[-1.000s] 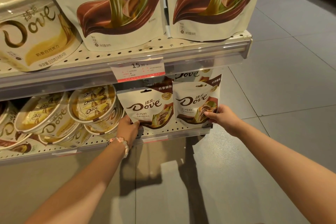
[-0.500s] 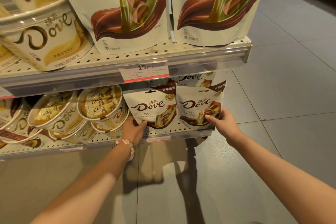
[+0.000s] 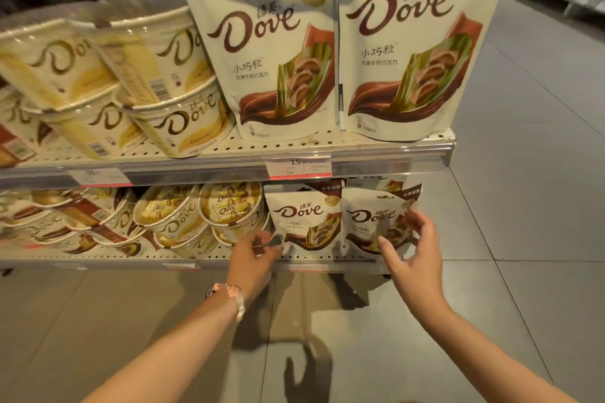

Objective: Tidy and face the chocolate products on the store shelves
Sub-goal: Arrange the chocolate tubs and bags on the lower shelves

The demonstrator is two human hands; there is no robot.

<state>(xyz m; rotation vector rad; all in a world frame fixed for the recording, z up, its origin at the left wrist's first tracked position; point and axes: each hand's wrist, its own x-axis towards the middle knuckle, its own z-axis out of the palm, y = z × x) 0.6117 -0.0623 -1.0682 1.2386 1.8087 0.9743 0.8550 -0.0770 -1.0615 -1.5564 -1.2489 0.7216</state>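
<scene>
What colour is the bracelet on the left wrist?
Pale pink and white beads on the bracelet; head view.

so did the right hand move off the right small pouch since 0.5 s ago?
Yes. The right hand has opened and lifted slightly: against the small right pouch, its fingers now spread by the pouch's upper right edge, not pinching its lower corner.

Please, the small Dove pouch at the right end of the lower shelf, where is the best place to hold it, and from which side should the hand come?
Probably pinch the small Dove pouch by its right edge, coming from the open aisle side. It stands upright and flat, its left edge meets the neighbouring pouch, and the right hand is already spread open there.
</scene>
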